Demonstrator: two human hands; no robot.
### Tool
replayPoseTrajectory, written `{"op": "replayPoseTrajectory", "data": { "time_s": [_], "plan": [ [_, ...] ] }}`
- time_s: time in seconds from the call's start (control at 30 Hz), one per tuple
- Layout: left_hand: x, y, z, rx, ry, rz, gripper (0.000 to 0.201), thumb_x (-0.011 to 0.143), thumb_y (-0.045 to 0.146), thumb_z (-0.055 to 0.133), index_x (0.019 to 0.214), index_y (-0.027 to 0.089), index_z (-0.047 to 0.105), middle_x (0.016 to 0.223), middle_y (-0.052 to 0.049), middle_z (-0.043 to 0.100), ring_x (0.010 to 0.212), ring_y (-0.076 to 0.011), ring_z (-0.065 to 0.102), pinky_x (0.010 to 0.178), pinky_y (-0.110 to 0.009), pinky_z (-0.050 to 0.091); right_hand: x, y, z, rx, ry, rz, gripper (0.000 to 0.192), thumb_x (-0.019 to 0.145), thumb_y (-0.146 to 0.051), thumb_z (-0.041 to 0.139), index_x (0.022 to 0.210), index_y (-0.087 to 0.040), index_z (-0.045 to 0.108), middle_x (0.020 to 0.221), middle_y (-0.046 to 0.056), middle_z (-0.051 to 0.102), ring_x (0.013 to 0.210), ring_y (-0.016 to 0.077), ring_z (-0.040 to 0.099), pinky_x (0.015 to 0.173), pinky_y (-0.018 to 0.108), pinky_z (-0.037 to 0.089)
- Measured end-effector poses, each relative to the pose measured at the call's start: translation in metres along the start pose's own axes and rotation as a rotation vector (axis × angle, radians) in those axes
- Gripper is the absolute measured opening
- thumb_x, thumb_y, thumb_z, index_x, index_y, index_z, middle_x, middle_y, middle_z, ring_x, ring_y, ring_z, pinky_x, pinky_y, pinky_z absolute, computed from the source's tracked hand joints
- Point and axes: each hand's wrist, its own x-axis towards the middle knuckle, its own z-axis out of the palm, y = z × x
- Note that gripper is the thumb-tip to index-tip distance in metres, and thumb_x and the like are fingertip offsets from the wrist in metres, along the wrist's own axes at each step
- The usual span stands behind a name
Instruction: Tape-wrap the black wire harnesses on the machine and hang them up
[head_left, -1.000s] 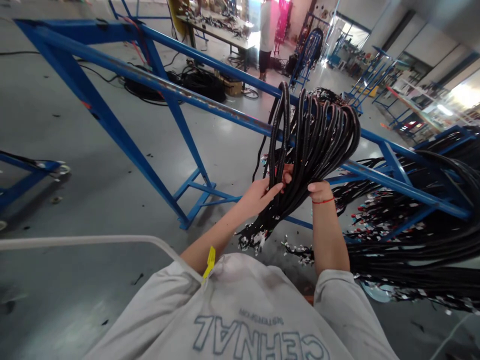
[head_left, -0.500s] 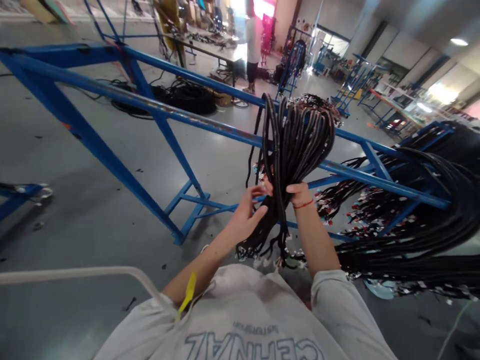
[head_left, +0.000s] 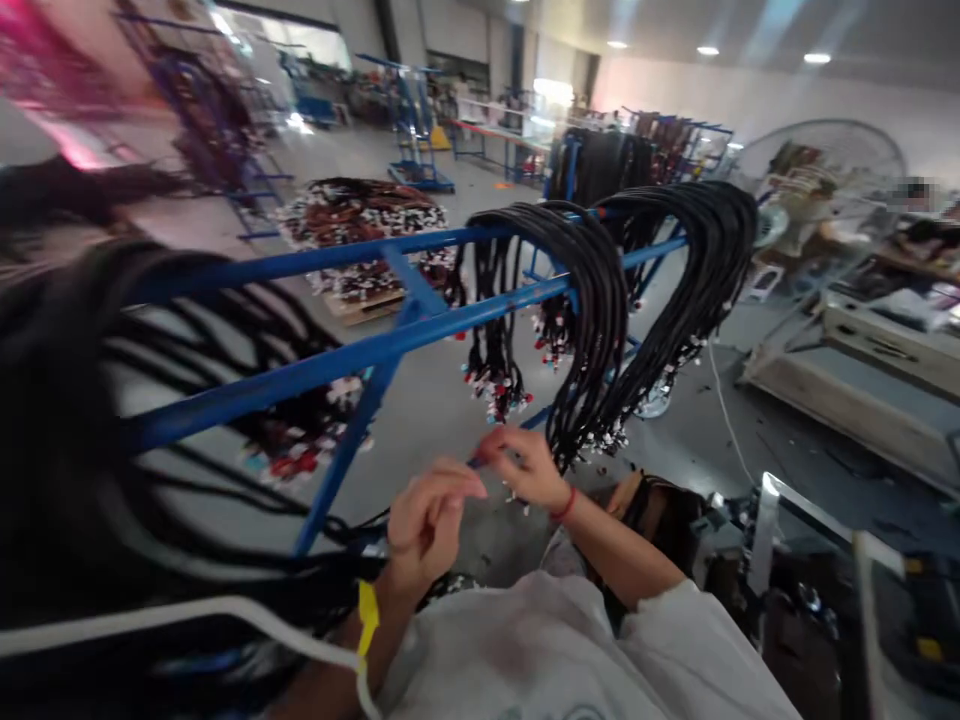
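Note:
My left hand (head_left: 427, 515) is raised in front of my shirt, fingers curled together; whatever they hold, if anything, is hidden. Beside it my right hand (head_left: 525, 468), with a red string on the wrist, has its fingertips pinched at a small dark bit too blurred to name. Both hands are apart from the blue rack (head_left: 480, 303). Just beyond my right hand, a bundle of black wire harnesses (head_left: 600, 300) with white and red connectors hangs over the rails. Another black harness bundle (head_left: 67, 370) hangs close on the left, smeared by motion.
A further harness bundle (head_left: 697, 240) drapes over the rack's far end. Behind it lies a connector-tipped cable pile (head_left: 367, 215) on a pallet. A large fan (head_left: 832, 160) and a grey bench (head_left: 885, 370) stand right. A white cord (head_left: 172, 618) crosses the lower left.
The view has swung right along the rack. Both hands have let go of the harness bundle they were around and are now close together in front of me.

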Motion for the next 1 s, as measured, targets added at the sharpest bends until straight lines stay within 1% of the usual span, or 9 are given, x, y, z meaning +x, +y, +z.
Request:
{"op": "replayPoseTrajectory", "data": {
  "time_s": [0.07,0.2,0.33,0.43,0.5,0.6,0.7,0.8,1.0],
  "plan": [
    [0.032,-0.009,0.039,-0.093,0.0,0.019,0.015,0.092,0.03,0.047,0.092,0.035,0.062,0.068,0.002,0.066,0.063,-0.0194,0.061,0.057,-0.037,0.052,-0.011,0.017,-0.071,-0.05,0.376,0.076,0.032,0.092,-0.047,0.052,0.077,-0.021,0.063,0.071,0.003,0.065,0.066,0.0172,0.06,0.065,0.031,0.048],
    [0.097,-0.03,0.141,-0.186,-0.267,-0.198,0.028,0.098,0.037,0.043,0.095,0.022,0.066,0.084,-0.005,0.074,0.075,-0.0175,0.07,0.069,-0.032,0.058,-0.015,0.05,-0.193,-0.047,0.961,0.062,0.032,0.088,-0.05,0.056,0.077,-0.02,0.06,0.058,-0.002,0.055,0.053,0.0131,0.05,0.056,0.027,0.042],
    [0.186,-0.074,0.269,-0.2,-0.335,-0.247,0.033,0.095,0.043,0.05,0.115,0.019,0.059,0.112,-0.012,0.07,0.102,-0.0208,0.068,0.087,-0.034,0.056,-0.008,0.08,-0.284,0.067,1.144,0.014,0.028,0.087,-0.046,0.057,0.076,-0.02,0.058,0.059,-0.003,0.053,0.052,0.0113,0.047,0.052,0.025,0.038],
    [0.26,-0.117,0.348,-0.008,-0.142,-0.167,0.042,0.088,0.047,0.061,0.117,0.018,0.056,0.125,-0.015,0.061,0.111,-0.0228,0.062,0.092,-0.037,0.053,0.0,0.097,-0.342,0.153,1.198,0.012,0.026,0.087,-0.043,0.058,0.075,-0.019,0.057,0.058,-0.004,0.052,0.05,0.0104,0.046,0.05,0.024,0.035],
    [0.298,-0.141,0.379,0.081,-0.044,-0.149,0.048,0.082,0.048,0.067,0.117,0.018,0.054,0.124,-0.014,0.06,0.113,-0.023,0.059,0.093,-0.037,0.051,0.006,0.106,-0.378,0.179,1.209,0.019,0.025,0.086,-0.041,0.058,0.075,-0.019,0.058,0.057,-0.004,0.052,0.049,0.0101,0.045,0.049,0.023,0.034],
    [0.327,-0.16,0.394,0.012,-0.039,-0.243,0.046,0.079,0.052,0.069,0.108,0.019,0.054,0.089,-0.003,0.064,0.084,-0.0165,0.064,0.074,-0.029,0.052,0.015,0.119,-0.422,0.206,1.204,0.008,0.023,0.086,-0.04,0.059,0.074,-0.02,0.058,0.056,-0.004,0.052,0.048,0.0101,0.045,0.049,0.024,0.034],
    [0.335,-0.164,0.391,-0.111,-0.068,-0.444,0.042,0.081,0.056,0.064,0.099,0.02,0.054,0.056,0.009,0.042,0.046,-0.0081,0.043,0.046,-0.021,0.036,0.024,0.131,-0.448,0.234,1.195,-0.009,0.021,0.086,-0.037,0.059,0.074,-0.02,0.058,0.055,-0.004,0.051,0.048,0.0098,0.045,0.05,0.024,0.033],
    [0.342,-0.166,0.387,-0.029,-0.121,-0.478,0.041,0.079,0.056,0.065,0.097,0.02,0.057,0.059,0.008,0.043,0.047,-0.0078,0.04,0.045,-0.022,0.032,0.031,0.14,-0.46,0.229,1.172,0.03,0.022,0.087,-0.038,0.057,0.075,-0.02,0.057,0.055,-0.004,0.05,0.048,0.0101,0.045,0.05,0.024,0.033],
    [0.347,-0.171,0.382,0.218,-0.047,-0.216,0.046,0.084,0.064,0.055,0.07,0.02,0.052,0.072,-0.002,0.052,0.071,-0.0156,0.054,0.065,-0.029,0.046,0.043,0.15,-0.462,0.206,1.066,0.046,0.025,0.089,-0.042,0.055,0.076,-0.021,0.057,0.056,-0.004,0.052,0.049,0.0109,0.047,0.053,0.026,0.037]
  ]
}}
